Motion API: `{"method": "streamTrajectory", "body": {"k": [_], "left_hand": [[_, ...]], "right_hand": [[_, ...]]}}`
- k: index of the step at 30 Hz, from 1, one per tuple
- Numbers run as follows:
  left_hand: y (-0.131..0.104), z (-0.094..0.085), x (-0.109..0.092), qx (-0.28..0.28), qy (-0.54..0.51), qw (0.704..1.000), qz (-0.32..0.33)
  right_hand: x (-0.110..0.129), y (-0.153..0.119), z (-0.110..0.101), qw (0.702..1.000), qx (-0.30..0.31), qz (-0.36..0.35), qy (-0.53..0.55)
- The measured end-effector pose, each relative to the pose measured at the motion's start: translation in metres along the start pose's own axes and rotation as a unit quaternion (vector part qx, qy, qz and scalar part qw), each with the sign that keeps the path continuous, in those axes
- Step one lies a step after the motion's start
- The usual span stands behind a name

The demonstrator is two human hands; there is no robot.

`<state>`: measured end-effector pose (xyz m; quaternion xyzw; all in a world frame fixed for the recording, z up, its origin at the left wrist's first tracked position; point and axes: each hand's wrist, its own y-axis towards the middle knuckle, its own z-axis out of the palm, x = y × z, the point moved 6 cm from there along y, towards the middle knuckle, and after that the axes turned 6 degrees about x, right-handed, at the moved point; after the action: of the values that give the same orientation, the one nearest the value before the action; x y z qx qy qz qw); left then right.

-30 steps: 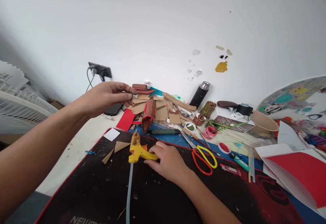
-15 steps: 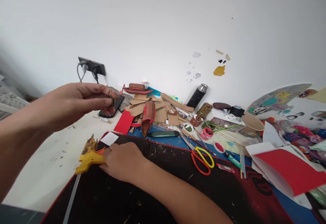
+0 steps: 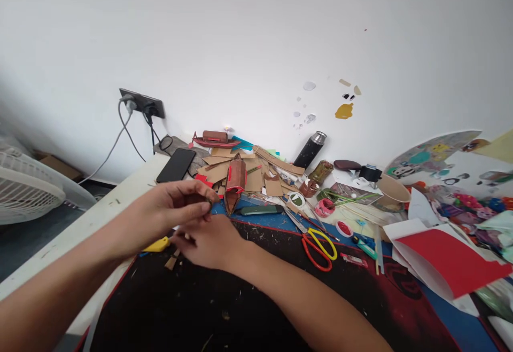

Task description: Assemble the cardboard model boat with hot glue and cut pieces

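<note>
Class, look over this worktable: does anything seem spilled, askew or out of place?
Yes, it looks untidy: small scraps litter the black mat, and the black flask by the wall slants rather than standing upright. No spill is evident.

The left hand (image 3: 170, 210) pinches a dark bit (image 3: 209, 201), too small to make out, and overlaps in view the right hand (image 3: 212, 242), whose fingertips are at a partly hidden yellow glue gun (image 3: 158, 244). Beyond them, a brown-and-red model boat (image 3: 235, 184) lies by cardboard scraps (image 3: 253, 177), with a second boat (image 3: 215, 139) near the wall (image 3: 232, 47). Red-and-yellow-handled scissors (image 3: 317, 260) lie on the black mat (image 3: 260, 298), right of both hands.
</note>
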<state>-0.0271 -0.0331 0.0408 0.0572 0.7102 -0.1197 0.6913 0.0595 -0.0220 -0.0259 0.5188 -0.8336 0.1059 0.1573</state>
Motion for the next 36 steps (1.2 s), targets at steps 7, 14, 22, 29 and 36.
{"method": "streamTrajectory", "body": {"k": [7,14,22,29,36], "left_hand": [[-0.007,0.082,0.012,0.067,-0.042,0.997,0.009],[0.005,0.102,0.056,-0.019,0.177,0.984,0.007],[0.044,0.11,0.097,-0.003,0.444,0.896,-0.017],[0.052,0.119,0.104,0.005,0.45,0.893,-0.014],[0.045,0.113,0.102,-0.006,0.401,0.916,-0.016]], "right_hand": [[-0.075,-0.079,-0.017,0.967,-0.115,0.118,0.193],[-0.107,-0.127,-0.03,0.899,-0.273,0.133,0.316],[-0.145,-0.156,-0.017,0.868,-0.335,0.2,0.308],[-0.127,-0.148,-0.014,0.896,-0.291,0.158,0.295],[-0.133,-0.148,-0.011,0.91,-0.27,0.182,0.258]]}}
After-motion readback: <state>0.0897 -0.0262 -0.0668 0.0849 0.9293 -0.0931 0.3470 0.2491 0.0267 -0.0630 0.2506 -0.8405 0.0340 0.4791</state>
